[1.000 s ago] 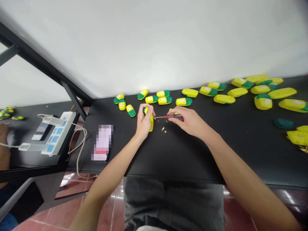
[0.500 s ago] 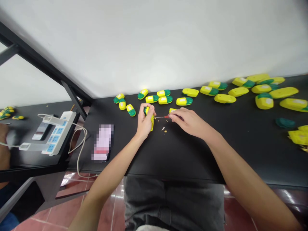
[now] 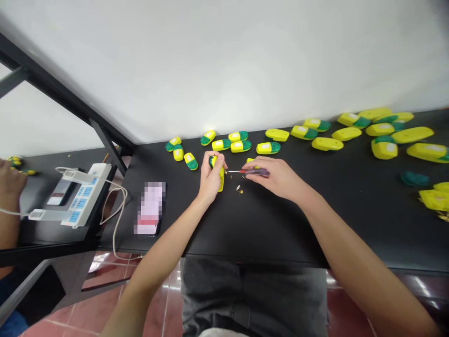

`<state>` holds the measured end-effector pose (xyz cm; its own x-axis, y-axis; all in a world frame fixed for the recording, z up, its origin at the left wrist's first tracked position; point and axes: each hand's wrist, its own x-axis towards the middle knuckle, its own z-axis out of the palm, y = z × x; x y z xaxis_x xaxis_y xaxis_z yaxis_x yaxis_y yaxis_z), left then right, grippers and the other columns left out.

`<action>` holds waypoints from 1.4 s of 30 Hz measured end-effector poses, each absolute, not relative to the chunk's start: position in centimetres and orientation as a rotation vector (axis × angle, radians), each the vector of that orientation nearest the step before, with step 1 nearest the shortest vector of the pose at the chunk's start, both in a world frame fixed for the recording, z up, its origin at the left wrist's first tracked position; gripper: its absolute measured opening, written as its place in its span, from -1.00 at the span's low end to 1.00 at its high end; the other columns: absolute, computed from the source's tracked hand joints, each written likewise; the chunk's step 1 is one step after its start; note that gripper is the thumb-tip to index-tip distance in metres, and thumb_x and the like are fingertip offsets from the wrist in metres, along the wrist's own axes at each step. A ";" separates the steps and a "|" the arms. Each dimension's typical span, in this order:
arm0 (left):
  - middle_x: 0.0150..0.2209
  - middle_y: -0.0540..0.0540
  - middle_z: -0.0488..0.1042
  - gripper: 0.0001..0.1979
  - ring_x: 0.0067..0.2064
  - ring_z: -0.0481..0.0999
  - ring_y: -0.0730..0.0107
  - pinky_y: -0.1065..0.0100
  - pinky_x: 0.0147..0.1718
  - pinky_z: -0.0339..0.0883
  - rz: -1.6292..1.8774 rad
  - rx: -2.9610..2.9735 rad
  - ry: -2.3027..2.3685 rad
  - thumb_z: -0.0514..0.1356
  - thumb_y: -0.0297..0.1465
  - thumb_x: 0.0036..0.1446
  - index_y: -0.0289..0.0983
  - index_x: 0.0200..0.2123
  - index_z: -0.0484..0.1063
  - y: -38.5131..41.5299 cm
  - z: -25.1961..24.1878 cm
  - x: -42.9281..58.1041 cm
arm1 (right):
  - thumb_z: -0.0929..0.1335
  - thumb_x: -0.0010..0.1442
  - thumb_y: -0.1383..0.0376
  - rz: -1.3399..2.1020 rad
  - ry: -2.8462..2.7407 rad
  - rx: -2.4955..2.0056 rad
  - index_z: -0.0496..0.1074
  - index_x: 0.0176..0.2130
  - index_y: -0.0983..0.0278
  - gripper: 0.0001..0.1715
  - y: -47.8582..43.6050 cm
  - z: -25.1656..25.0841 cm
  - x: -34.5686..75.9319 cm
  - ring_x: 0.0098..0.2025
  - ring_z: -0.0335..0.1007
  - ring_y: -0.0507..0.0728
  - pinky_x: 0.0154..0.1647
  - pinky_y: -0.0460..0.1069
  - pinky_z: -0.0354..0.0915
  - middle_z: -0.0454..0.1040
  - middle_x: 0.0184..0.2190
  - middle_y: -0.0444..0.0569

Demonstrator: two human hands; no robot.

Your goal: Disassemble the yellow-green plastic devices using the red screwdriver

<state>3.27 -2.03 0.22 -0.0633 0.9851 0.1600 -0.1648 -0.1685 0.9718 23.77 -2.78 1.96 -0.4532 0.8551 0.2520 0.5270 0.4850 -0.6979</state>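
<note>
My left hand point(image 3: 210, 177) grips a yellow and green plastic casing point(image 3: 221, 181) upright on the black table, with much of it hidden by my fingers. My right hand point(image 3: 275, 178) holds a screwdriver point(image 3: 254, 172) with a red and dark handle, its thin metal shaft reaching toward the casing's edge. Its tip sits at or very near the casing. A small brass-coloured part point(image 3: 238, 189) lies just below the tip, among a few tiny gold bits. A flat yellow piece point(image 3: 251, 160) lies partly behind my right fingers.
Several yellow and green casings and loose halves point(image 3: 326, 143) lie along the back of the black table point(image 3: 245, 229) by the white wall. A blurred phone point(image 3: 150, 208) lies left of my hands. A power strip point(image 3: 82, 196) and a co-worker's hand point(image 3: 10, 180) are on the left table.
My right hand has shifted slightly, and the screwdriver's handle shows again beside my fingers. The co-worker's hand has moved up toward the small parts on the left table.
</note>
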 end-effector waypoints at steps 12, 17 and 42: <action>-0.45 0.10 0.37 -0.65 -0.36 0.40 0.47 0.38 -0.21 0.29 1.440 1.220 1.045 0.28 -0.07 0.28 -0.17 -0.27 0.27 -2.0 0.2 3.2 | 0.24 0.44 0.15 0.670 -2.164 -1.188 0.60 -0.08 0.19 -0.63 -2.5 1.8 23.9 -0.15 0.50 0.23 -0.05 0.13 0.38 0.59 -0.21 0.06; -0.44 0.10 0.37 -0.65 -0.36 0.40 0.46 0.38 -0.22 0.29 1.427 1.229 1.056 0.27 -0.05 0.28 -0.17 -0.27 0.26 -2.0 0.2 3.2 | 0.33 0.37 0.18 0.707 -2.150 -1.156 0.60 -0.09 0.18 -0.74 -2.5 2.0 24.1 -0.21 0.49 0.19 -0.17 0.08 0.39 0.59 -0.15 0.04; -0.23 -0.14 0.48 -0.82 -0.17 0.45 0.24 0.21 -0.09 0.32 1.102 2.297 1.000 0.07 -0.28 0.42 -0.20 -0.20 0.39 -3.5 2.9 2.0 | 0.34 0.33 0.15 0.695 -1.939 -1.333 0.64 -0.21 0.20 -0.71 -1.6 1.6 25.4 -0.15 0.60 0.24 -0.14 0.10 0.45 0.68 -0.16 0.04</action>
<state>2.00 -3.46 2.88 0.4326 0.7469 0.5049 0.4299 -0.6632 0.6127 25.36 -1.58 1.62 -0.2491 0.9410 0.2289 0.5815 0.3343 -0.7417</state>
